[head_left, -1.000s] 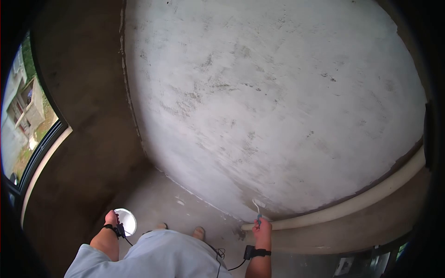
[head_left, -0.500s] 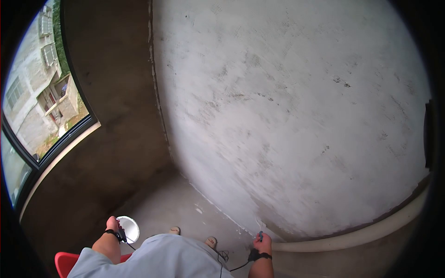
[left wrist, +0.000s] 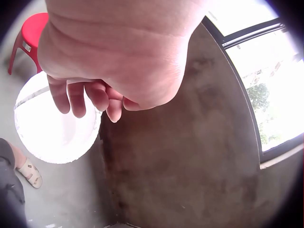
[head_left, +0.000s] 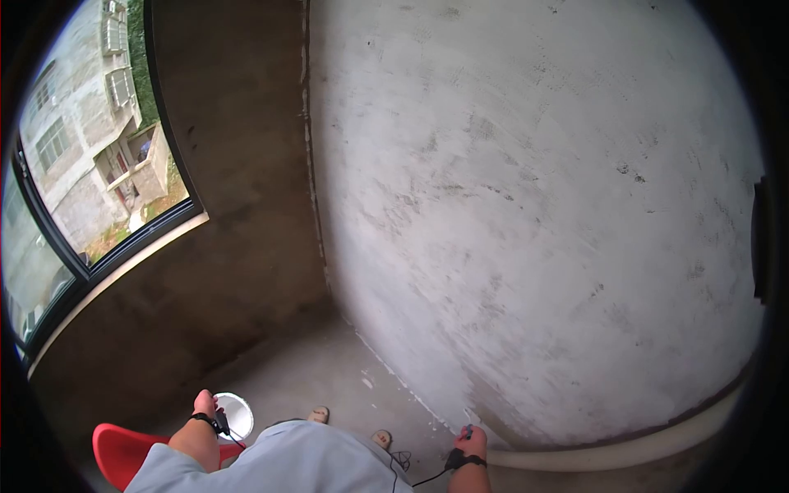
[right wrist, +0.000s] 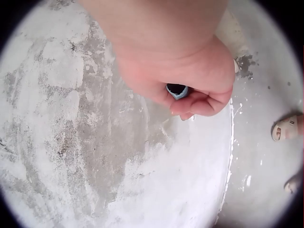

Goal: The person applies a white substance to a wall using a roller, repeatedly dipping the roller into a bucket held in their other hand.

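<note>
At the lower left of the head view my left hand (head_left: 205,404) holds a round white bucket (head_left: 237,417) at its rim. In the left wrist view the fingers (left wrist: 77,100) curl over the bucket's edge, and glare washes out its inside. My right hand (head_left: 471,444) grips the blue-grey handle (right wrist: 179,93) of a small paint roller, low by the pale-coated wall (head_left: 509,246). The thin wire of the roller (head_left: 469,416) shows just beyond the hand; its head is hidden in the right wrist view. Bare grey patches (right wrist: 102,156) show on the wall there.
A red plastic stool (head_left: 123,452) stands behind my left arm. A pale pipe (head_left: 625,456) runs along the wall's base at the right. Left are a dark brown wall (head_left: 238,164) and a window (head_left: 90,148). My sandalled feet (head_left: 382,438) stand on the grey floor (head_left: 329,370).
The head view has swung to the left, bringing the red stool and more window in. My right hand has moved left along the wall with the roller. The left hand keeps hold of the bucket.
</note>
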{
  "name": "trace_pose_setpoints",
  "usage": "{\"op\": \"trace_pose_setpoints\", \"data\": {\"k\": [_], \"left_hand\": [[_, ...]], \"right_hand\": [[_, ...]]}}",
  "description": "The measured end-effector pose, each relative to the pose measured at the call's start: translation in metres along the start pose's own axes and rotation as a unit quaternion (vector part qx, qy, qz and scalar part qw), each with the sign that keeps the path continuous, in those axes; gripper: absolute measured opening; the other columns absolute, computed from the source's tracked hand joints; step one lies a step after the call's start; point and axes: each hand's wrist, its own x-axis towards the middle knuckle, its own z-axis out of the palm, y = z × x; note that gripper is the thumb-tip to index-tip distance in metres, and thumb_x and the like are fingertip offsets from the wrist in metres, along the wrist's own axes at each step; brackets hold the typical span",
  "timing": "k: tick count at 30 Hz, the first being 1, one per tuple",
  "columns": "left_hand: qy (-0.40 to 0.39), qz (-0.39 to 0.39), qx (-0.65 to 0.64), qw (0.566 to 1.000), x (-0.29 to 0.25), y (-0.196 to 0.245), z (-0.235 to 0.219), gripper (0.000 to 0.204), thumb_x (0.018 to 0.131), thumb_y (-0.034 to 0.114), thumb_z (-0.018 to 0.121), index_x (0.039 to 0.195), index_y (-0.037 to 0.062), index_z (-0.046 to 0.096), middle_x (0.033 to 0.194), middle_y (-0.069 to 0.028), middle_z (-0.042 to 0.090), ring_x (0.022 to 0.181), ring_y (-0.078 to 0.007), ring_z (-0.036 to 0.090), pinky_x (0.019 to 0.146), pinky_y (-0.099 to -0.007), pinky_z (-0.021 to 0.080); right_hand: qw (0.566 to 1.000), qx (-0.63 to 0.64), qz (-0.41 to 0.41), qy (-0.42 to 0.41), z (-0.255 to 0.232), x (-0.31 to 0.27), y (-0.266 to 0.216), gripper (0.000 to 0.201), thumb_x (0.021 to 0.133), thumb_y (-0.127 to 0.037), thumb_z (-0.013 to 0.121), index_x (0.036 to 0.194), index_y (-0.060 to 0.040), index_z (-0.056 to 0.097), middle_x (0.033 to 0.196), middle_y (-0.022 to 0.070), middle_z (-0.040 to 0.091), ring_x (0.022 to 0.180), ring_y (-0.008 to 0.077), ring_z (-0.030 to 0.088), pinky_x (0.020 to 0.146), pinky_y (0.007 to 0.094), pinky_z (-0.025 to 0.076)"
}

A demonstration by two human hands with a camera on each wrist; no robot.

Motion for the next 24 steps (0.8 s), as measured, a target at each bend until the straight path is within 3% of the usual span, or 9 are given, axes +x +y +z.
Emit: {"op": "trace_pose_setpoints", "data": {"k": [3, 7, 9, 13, 15, 18, 24], "left_hand": [[-0.004, -0.028, 0.004, 1.0, -0.027, 0.007, 0.004, 0.022, 0.082, 0.025, 0.046, 0.085, 0.0053, 0.055, 0.074, -0.0088, 0.048, 0.062, -0.0238, 0.048, 0.057, -0.0449, 0.049], [-0.028, -0.024, 0.002, 0.999, -0.001, 0.003, 0.006, 0.023, 0.083, 0.027, 0.047, 0.085, 0.0055, 0.055, 0.074, -0.0085, 0.048, 0.062, -0.0242, 0.048, 0.057, -0.0443, 0.047], [-0.036, -0.031, 0.006, 0.999, 0.007, 0.006, 0.012, 0.023, 0.083, 0.028, 0.048, 0.085, 0.0056, 0.055, 0.074, -0.0084, 0.049, 0.063, -0.0237, 0.048, 0.057, -0.0422, 0.045], [-0.04, -0.039, 0.02, 0.998, 0.028, 0.012, 0.034, 0.023, 0.084, 0.028, 0.049, 0.086, 0.0057, 0.055, 0.075, -0.0085, 0.05, 0.063, -0.0227, 0.048, 0.057, -0.0409, 0.045], [-0.049, -0.018, 0.009, 0.999, 0.037, 0.014, 0.044, 0.022, 0.084, 0.027, 0.049, 0.087, 0.0056, 0.055, 0.076, -0.0085, 0.051, 0.063, -0.0216, 0.048, 0.058, -0.0397, 0.045], [-0.08, -0.029, 0.036, 0.996, 0.042, 0.024, 0.059, 0.021, 0.085, 0.026, 0.049, 0.087, 0.0059, 0.055, 0.076, -0.0081, 0.051, 0.063, -0.0212, 0.048, 0.058, -0.0392, 0.045], [-0.137, -0.047, 0.075, 0.987, 0.04, 0.04, 0.096, 0.03, 0.088, 0.038, 0.049, 0.092, 0.0082, 0.055, 0.077, -0.0056, 0.046, 0.067, -0.0222, 0.046, 0.061, -0.0427, 0.042]], "right_hand": [[1.0, 0.019, 0.005, -0.003, 0.001, 0.001, 0.0, 0.015, 0.087, -0.015, 0.051, 0.101, -0.011, 0.052, 0.088, 0.0037, 0.061, 0.062, 0.0124, 0.054, 0.058, 0.033, 0.041], [0.999, 0.002, -0.038, -0.032, -0.003, -0.008, 0.004, 0.014, 0.087, -0.017, 0.051, 0.1, -0.0116, 0.053, 0.087, 0.003, 0.062, 0.062, 0.0118, 0.054, 0.058, 0.0325, 0.041], [0.998, -0.007, -0.055, 0.008, 0.004, -0.026, 0.006, 0.013, 0.089, -0.018, 0.053, 0.101, -0.0143, 0.052, 0.087, 0.0027, 0.061, 0.066, 0.0122, 0.054, 0.056, 0.0294, 0.037], [0.993, -0.006, -0.114, -0.001, 0.018, -0.068, 0.012, 0.012, 0.088, -0.017, 0.054, 0.1, -0.0141, 0.053, 0.088, 0.0028, 0.061, 0.066, 0.0119, 0.054, 0.056, 0.0296, 0.037], [0.992, 0.001, -0.118, 0.033, 0.03, -0.094, 0.016, 0.012, 0.085, -0.016, 0.054, 0.097, -0.0141, 0.054, 0.084, 0.0014, 0.062, 0.058, 0.0112, 0.053, 0.057, 0.0314, 0.04], [0.99, -0.006, -0.134, 0.03, 0.033, -0.111, 0.02, 0.01, 0.085, -0.016, 0.055, 0.095, -0.014, 0.054, 0.083, 0.001, 0.062, 0.058, 0.0107, 0.053, 0.056, 0.0302, 0.039], [0.977, 0.045, -0.198, 0.06, 0.046, -0.173, 0.042, 0.013, 0.086, -0.015, 0.057, 0.098, -0.0129, 0.056, 0.081, 0.0052, 0.064, 0.055, 0.0116, 0.051, 0.052, 0.0292, 0.037]]}}
